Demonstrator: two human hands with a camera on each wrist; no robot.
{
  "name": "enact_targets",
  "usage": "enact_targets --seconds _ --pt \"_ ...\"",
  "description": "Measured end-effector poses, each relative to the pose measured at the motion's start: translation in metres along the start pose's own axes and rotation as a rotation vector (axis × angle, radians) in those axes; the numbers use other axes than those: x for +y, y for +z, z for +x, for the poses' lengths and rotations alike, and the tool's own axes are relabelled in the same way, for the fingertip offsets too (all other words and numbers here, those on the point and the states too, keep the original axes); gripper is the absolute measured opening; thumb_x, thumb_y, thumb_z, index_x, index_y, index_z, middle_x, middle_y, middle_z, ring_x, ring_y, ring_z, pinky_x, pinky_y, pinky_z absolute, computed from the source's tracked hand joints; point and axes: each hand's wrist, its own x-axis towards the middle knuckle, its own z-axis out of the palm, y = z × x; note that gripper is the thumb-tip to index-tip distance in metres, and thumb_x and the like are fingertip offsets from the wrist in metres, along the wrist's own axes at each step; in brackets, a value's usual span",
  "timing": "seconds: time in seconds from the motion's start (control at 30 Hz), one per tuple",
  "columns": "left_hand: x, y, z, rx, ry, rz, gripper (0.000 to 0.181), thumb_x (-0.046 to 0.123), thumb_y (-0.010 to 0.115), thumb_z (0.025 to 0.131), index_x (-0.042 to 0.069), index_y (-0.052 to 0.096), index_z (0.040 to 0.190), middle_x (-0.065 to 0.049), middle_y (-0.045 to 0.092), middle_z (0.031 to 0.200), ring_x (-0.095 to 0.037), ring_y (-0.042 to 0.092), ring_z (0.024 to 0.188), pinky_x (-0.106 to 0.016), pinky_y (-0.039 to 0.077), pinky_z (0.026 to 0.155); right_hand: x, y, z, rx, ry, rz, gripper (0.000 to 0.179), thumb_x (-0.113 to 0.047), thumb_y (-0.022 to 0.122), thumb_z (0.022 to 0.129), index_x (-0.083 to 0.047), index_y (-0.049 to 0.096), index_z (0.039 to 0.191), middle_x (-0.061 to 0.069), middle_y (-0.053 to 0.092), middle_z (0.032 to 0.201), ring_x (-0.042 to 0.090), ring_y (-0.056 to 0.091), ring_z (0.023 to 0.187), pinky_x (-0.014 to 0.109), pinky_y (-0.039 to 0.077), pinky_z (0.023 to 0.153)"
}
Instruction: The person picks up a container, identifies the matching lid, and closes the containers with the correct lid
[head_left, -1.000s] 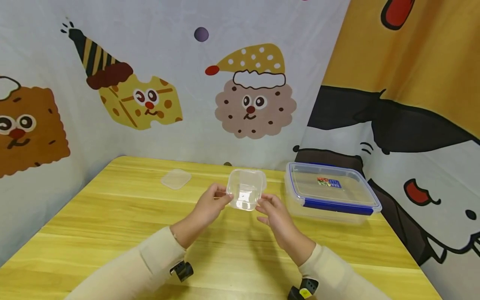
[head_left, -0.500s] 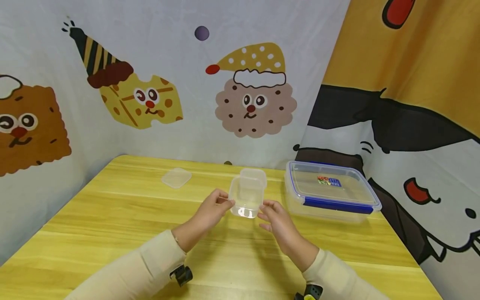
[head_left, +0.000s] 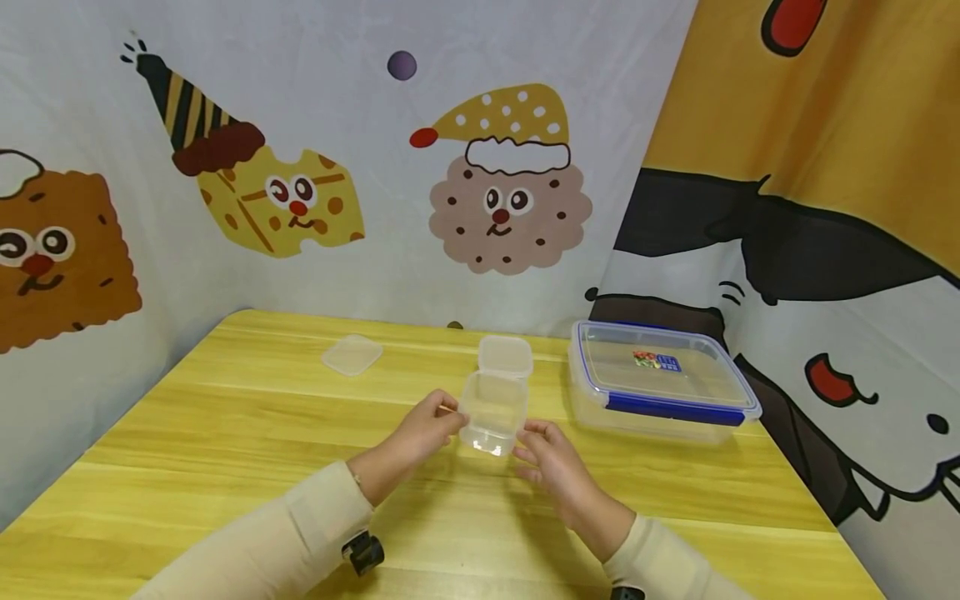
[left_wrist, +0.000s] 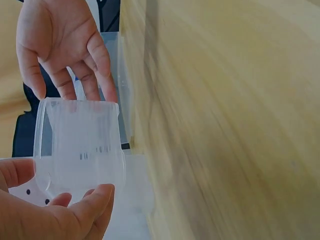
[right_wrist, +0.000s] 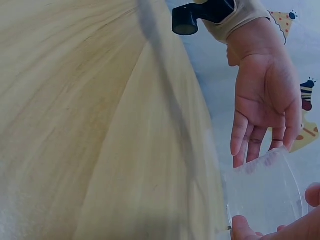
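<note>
A small clear plastic food container (head_left: 495, 412) is held just in front of me, over the wooden table. My left hand (head_left: 416, 437) pinches its left side, thumb on the rim. On the opposite side my right hand (head_left: 558, 475) grips it between thumb and fingers. Seen from the left wrist, the container (left_wrist: 87, 145) spans the gap between both hands, and faint marks show on it. Directly behind it sits a frosted, rounded-square piece (head_left: 506, 355); whether that is a lid or a second container I cannot tell. A thin translucent square lid (head_left: 352, 355) lies flat farther left.
At the right stands a large clear storage box (head_left: 663, 379) with a blue-edged lid and a blue clip along its front. The wooden table (head_left: 225, 467) ends at the back against a cartoon-printed curtain (head_left: 390, 283).
Both hands have brought the clear container toward me and lower in view, so it has drawn away from the frosted piece behind. The storage box and left lid have stayed put.
</note>
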Motion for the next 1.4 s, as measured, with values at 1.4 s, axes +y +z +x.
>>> enact_targets --seconds 1.4 --pt "-0.024 -0.001 0.015 -0.031 -0.133 0.031 0.031 0.018 0.055 0.096 -0.005 0.050 0.117 -0.021 0.057 0.111 -0.030 0.058 0.098 -0.045 0.053 0.087 0.022 0.000 0.010 -0.013 0.107 -0.069 0.051 -0.022 0.043 0.100 0.011 0.031 0.137 0.036 0.039 0.138 0.049 0.043 0.125 0.051 0.048 0.095"
